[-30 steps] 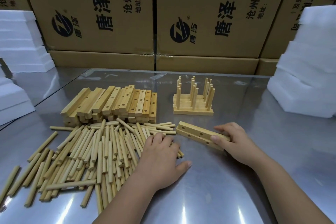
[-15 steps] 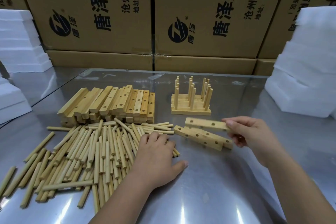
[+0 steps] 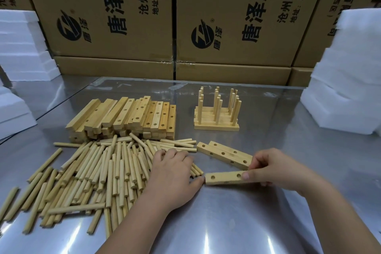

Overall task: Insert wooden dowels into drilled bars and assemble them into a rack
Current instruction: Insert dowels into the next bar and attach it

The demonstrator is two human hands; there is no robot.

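Fingers (image 3: pixel 245 175) of the right hand (image 3: pixel 274 169) are curling round one drilled bar (image 3: pixel 223 178), pinching its right end, with the bar lying crosswise low over the table (image 3: pixel 247 222). It looks to be touching the steel, though the glare is making that hard to call. Two of its holes are showing; the grip is covering the rest.

Just behind it, two more bars (image 3: pixel 224 153) are lying side by side on the table, holes up, the hand overlapping their right ends. That is making three loose bars in all.

Over to the left hand (image 3: pixel 173 173): it is resting palm-down on the right edge of the dowels (image 3: pixel 99 173), knuckles bent, fingertips tucked into the pile, so I cannot tell whether it is gripping one. The dowels themselves are sprawling in a loose heap of many dozens, too overlapped to count.

Behind the heap, a stack of bars (image 3: pixel 127 117) is sitting several layers deep, about ten across the top, the lower layers mostly hidden.

One finished rack (image 3: pixel 216 111) is standing to the stack's right, its upright dowels in three columns, those at the back overlapping.

Cardboard boxes (image 3: pixel 103 16) are filling the background, two facing us squarely and the others cut off at the edges. White foam blocks (image 3: pixel 346 80) are stacking up on both sides, also cropped.
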